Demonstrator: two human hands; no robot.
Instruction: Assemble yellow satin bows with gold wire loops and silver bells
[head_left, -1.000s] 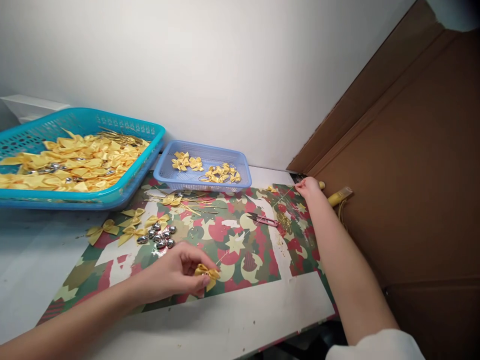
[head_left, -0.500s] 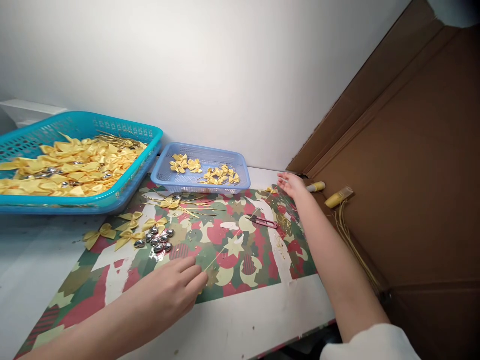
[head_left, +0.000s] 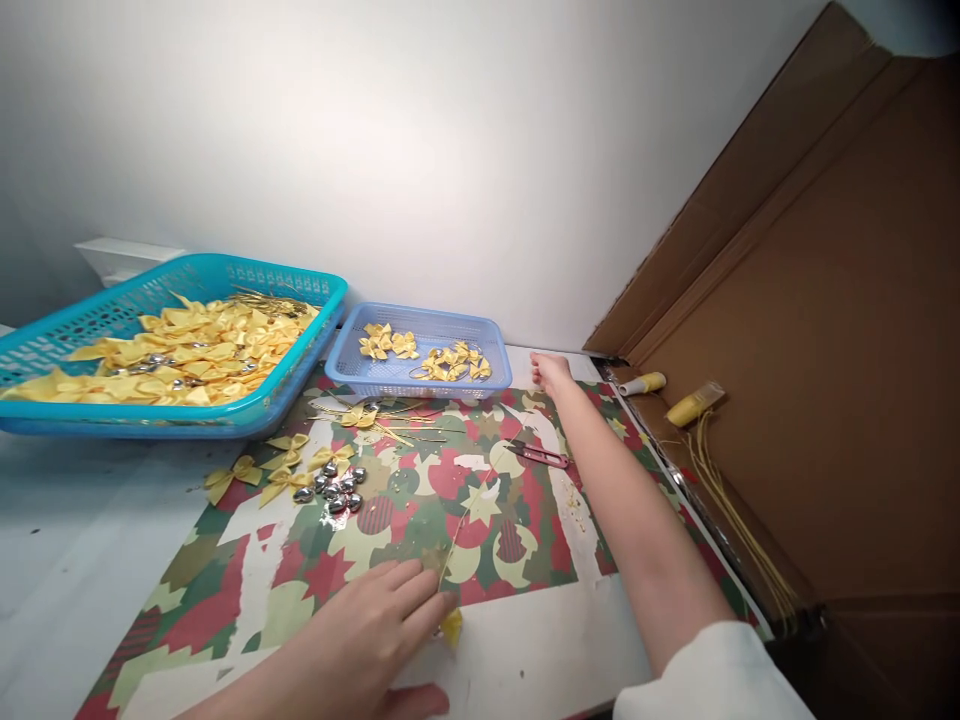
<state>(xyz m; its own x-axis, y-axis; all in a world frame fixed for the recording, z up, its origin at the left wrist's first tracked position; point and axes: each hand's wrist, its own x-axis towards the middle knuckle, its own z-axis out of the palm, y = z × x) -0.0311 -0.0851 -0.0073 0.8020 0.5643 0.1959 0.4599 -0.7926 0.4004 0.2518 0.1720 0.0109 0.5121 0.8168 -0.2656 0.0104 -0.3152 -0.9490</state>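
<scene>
My left hand (head_left: 394, 620) is closed at the table's front, with a yellow ribbon bow (head_left: 452, 628) showing beneath its fingertips. From there a thin gold cord (head_left: 469, 508) stretches away across the patterned paper toward my right hand (head_left: 551, 373). That hand is reached far out near the wall, its fingers curled in a pinch at the cord's far end, which is too fine to see clearly. Between the hands lie red thread snips (head_left: 538, 455). Several silver bells (head_left: 337, 490) are heaped left of the cord, beside loose yellow bows (head_left: 234, 478).
A turquoise basket (head_left: 262, 415) full of yellow bows stands at the left. Next to it, a small blue basket (head_left: 420, 386) holds several finished bows. More gold cords (head_left: 401, 432) lie before it. Cardboard (head_left: 810, 300) walls the right side, with a yellow-capped tube (head_left: 694, 403) and cords along it.
My right hand's fingers have curled in from a looser spread. My left hand appears lower and further right, with more of the bow showing. The whole view has shifted slightly.
</scene>
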